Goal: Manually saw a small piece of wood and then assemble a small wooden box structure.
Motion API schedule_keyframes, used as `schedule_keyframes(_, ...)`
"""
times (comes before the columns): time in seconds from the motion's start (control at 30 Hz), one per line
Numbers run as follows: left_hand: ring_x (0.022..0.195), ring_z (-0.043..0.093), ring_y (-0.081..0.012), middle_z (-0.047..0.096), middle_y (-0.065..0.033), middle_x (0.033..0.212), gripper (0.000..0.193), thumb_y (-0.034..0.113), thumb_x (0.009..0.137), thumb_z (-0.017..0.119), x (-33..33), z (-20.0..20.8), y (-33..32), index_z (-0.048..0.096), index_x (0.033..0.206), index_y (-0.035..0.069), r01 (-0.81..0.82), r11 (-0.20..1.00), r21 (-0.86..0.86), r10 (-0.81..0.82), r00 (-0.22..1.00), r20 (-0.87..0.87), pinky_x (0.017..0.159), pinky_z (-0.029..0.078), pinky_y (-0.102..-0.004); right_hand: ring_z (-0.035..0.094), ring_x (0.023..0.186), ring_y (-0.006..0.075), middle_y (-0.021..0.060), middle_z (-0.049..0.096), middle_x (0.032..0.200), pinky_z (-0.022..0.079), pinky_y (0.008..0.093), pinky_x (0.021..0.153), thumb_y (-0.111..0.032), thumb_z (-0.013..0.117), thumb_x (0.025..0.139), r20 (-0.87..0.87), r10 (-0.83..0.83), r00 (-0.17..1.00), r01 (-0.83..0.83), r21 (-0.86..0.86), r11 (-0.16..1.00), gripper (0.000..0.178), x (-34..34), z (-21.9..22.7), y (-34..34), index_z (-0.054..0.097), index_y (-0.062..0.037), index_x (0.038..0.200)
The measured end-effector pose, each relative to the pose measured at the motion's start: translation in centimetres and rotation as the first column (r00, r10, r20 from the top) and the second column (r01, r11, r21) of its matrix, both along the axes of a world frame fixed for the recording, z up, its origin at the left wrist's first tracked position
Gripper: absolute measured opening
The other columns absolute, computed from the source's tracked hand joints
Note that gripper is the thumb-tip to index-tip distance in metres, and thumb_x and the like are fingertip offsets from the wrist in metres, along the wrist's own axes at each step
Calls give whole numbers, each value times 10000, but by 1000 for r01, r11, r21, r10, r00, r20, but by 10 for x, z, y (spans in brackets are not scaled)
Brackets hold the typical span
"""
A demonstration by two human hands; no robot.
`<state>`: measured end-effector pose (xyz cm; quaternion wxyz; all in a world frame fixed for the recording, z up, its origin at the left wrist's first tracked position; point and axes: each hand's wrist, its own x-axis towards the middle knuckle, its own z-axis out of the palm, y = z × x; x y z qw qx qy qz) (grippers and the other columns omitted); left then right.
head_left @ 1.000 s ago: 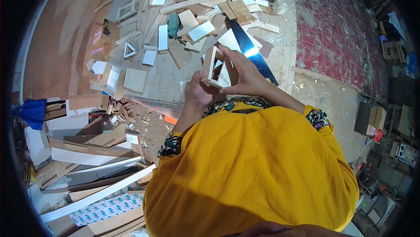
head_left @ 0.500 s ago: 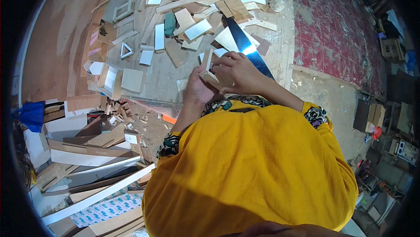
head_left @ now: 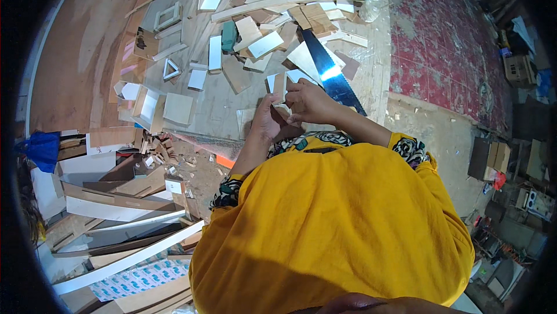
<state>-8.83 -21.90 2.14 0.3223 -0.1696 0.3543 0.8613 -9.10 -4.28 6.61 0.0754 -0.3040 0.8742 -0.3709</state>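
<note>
Both hands, left hand [head_left: 268, 118] and right hand [head_left: 308, 100], pinch a small pale rectangular wooden offcut [head_left: 281, 85] above the workbench [head_left: 226, 111]; a dark-bladed handsaw [head_left: 331, 73] lies at two o'clock.

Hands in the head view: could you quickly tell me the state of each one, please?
Left hand: closed on the small wooden piece.
Right hand: closed on the same small wooden piece.

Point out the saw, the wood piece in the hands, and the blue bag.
saw [head_left: 328, 70], head view, middle of blade
wood piece [head_left: 280, 85], head view, upper face
blue bag [head_left: 43, 149], head view, centre
</note>
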Motion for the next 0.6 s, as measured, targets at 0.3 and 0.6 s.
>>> schedule_keyframes(0.3, 912, 592, -176, 550, -88, 1127, 615, 298, 746, 657, -24, -12, -28, 446, 1263, 40, -219, 854, -472, -26, 888, -459, 676, 531, -372, 445, 1179, 337, 143, 444, 1297, 399, 403, 976, -172, 754, 668, -86, -129, 988, 131, 17, 991, 614, -5, -31, 6, 501, -122, 1226)
schedule_keyframes(0.6, 1215, 421, -346, 435, -174, 1334, 906, 361, 587, 726, -16, -15, -104, 350, 1375, 117, -631, -302, -715, -641, 689, -337, 991, 370, -450, 468, 1160, 338, 139, 442, 1301, 421, 391, 959, -168, 751, 686, 69, -369, 927, 363, 80, 928, 586, 21, -45, 45, 516, -123, 1221)
